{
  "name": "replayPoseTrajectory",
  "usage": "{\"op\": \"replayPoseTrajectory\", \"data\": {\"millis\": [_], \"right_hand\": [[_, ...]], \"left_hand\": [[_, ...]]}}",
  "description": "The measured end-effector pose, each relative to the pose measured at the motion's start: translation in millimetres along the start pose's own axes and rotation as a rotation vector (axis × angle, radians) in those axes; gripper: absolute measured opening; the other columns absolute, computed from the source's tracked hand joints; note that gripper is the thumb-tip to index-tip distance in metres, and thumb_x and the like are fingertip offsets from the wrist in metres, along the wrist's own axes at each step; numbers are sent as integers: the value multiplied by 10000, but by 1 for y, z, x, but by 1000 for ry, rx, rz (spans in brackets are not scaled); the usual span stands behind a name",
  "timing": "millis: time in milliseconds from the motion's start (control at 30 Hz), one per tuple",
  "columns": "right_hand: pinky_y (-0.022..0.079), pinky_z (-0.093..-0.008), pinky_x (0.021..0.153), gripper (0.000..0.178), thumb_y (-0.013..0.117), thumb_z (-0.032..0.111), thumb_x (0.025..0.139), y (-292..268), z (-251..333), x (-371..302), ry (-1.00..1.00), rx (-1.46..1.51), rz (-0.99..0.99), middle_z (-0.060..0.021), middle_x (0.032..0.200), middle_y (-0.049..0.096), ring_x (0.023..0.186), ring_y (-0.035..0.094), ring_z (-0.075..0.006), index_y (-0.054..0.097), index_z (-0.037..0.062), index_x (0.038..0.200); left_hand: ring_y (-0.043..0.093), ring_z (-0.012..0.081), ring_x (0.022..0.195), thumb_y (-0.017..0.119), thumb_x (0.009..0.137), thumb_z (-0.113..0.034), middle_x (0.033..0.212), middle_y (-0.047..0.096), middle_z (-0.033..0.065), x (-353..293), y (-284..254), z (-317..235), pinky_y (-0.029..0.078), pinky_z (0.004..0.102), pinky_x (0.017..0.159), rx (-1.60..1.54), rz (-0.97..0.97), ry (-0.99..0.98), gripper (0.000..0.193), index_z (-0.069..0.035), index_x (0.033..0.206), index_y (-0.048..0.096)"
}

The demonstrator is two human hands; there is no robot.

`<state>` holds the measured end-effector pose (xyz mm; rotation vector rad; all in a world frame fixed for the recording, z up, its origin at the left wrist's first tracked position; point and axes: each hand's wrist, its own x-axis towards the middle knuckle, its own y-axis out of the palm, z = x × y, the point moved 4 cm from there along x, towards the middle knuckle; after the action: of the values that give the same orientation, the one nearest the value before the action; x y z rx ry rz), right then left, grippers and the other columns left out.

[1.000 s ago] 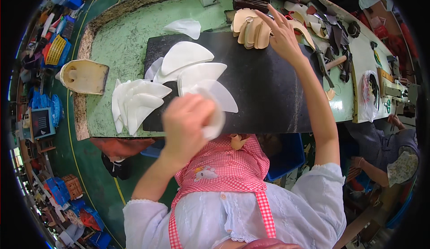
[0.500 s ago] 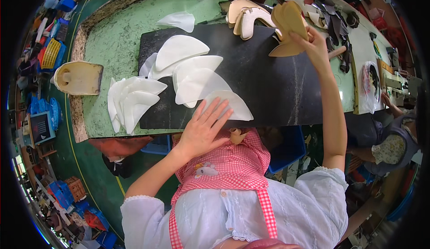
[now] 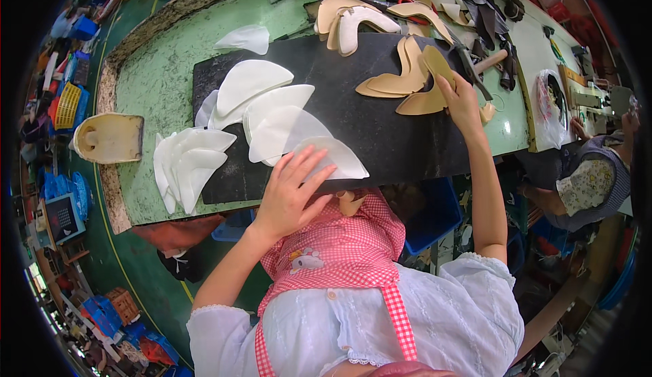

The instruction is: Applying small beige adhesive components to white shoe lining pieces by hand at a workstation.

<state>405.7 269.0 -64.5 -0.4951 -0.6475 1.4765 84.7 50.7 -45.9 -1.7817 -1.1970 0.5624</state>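
My left hand (image 3: pixel 293 190) lies flat with its fingers out on the near edge of a white leaf-shaped sheet (image 3: pixel 343 160), at the front of the black board (image 3: pixel 401 156). More thin white pieces (image 3: pixel 258 82) overlap beyond it, and a fanned group of white curved pieces (image 3: pixel 193 163) lies to the left. On the board's right side, my right hand (image 3: pixel 463 105) pinches a tan curved piece (image 3: pixel 435 65), shaped like a shoe-upper part. Similar tan pieces (image 3: pixel 394 82) fan out beside it; their overlap is partly hidden by the hand.
Tan and white curved parts (image 3: pixel 353 24) lie at the board's far edge. A hammer (image 3: pixel 489 61) and dark scraps (image 3: pixel 496 21) are at the far right. A cream scoop-like holder (image 3: pixel 109 138) sits on the left table edge. Another person (image 3: pixel 587 180) sits at right.
My right hand has come lower and nearer with the tan pieces, which now spread on the board rather than being held up in a bunch. My left hand stays on the white sheet.
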Motion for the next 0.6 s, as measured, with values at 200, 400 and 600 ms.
{"op": "replayPoseTrajectory", "data": {"millis": [200,400,600], "right_hand": [[451,-275,602,262,685,227,963,-12,-9,0,156,85,99,-68,742,666,674,598,-103,698,-27,1024],[360,-231,542,237,680,204,973,-33,10,6,-33,-48,-148,27,683,558,618,448,-12,689,-33,960],[324,-231,526,201,671,185,970,-13,76,-24,44,398,113,55,657,514,610,421,-11,684,-15,945]], "left_hand": [[437,333,1375,727,800,-95,1402,556,93,10,-20,-14,321,468,1129,-77,-255,5,365,-159,1159,720],[595,270,1076,677,851,-27,1173,666,85,39,-22,-9,483,363,889,-293,-275,6,296,-138,1122,725],[632,178,757,535,1008,-172,900,688,84,69,-13,-18,480,291,682,-853,-204,-372,188,-61,1048,681]]}}
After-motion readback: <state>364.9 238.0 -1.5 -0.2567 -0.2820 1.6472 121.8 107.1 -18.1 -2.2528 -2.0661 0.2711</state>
